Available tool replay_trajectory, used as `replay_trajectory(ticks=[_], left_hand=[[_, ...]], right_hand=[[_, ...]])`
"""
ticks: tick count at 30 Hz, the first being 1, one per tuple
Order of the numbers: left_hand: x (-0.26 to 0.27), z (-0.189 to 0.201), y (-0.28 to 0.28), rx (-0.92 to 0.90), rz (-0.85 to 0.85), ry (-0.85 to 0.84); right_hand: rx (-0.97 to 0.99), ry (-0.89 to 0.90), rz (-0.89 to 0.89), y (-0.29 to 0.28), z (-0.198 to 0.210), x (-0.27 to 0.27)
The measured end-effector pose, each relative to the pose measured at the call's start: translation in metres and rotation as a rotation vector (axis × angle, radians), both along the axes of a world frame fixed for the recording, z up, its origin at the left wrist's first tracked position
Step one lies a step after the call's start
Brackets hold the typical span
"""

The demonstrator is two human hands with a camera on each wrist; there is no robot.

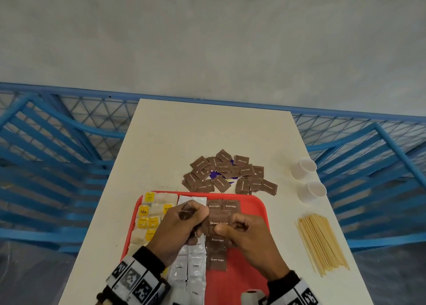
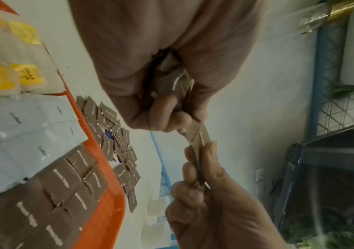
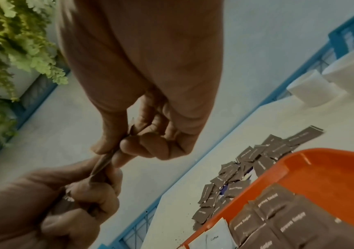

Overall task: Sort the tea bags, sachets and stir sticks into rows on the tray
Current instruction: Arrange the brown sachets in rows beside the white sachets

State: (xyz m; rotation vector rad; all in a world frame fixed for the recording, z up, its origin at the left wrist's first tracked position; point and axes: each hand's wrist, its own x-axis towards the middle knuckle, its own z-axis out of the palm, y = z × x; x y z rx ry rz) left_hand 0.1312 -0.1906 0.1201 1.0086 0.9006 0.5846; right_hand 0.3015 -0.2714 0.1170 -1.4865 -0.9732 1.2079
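Note:
Above the red tray (image 1: 258, 203) both hands hold brown sugar sachets. My left hand (image 1: 191, 219) grips a small stack of them. My right hand (image 1: 232, 232) pinches the sachet (image 1: 217, 222) sticking out of that stack. The left wrist view shows this sachet (image 2: 199, 136) edge-on between the left hand (image 2: 161, 109) and right hand (image 2: 201, 161). On the tray, tea bags (image 1: 149, 214) fill the left, white coffee sachets (image 1: 196, 265) the middle, and brown sugar sachets (image 1: 217, 261) lie to their right. Stir sticks (image 1: 322, 242) lie on the table to the right.
A loose pile of brown sugar sachets (image 1: 228, 173) lies on the white table beyond the tray. Two white cups (image 1: 304, 167) (image 1: 312, 190) lie on their sides near the right edge. Blue railings surround the table.

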Motion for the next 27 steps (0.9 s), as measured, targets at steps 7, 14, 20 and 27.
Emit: replay_trajectory(ticks=[7, 14, 20, 27], left_hand=[[0.004, -0.006, 0.004, -0.315, 0.011, -0.130], [0.021, -0.015, -0.002, -0.221, -0.099, -0.004], [0.023, -0.066, -0.016, 0.493, -0.447, 0.704], [0.034, -0.087, -0.042, 0.693, -0.750, 0.984]], right_hand=[[-0.005, 0.113, -0.059, -0.012, 0.007, 0.011], [-0.054, 0.086, -0.074, -0.013, -0.011, 0.015], [-0.386, -0.186, -0.148, -0.040, -0.076, 0.052], [-0.535, -0.218, -0.177, -0.050, -0.118, 0.047]])
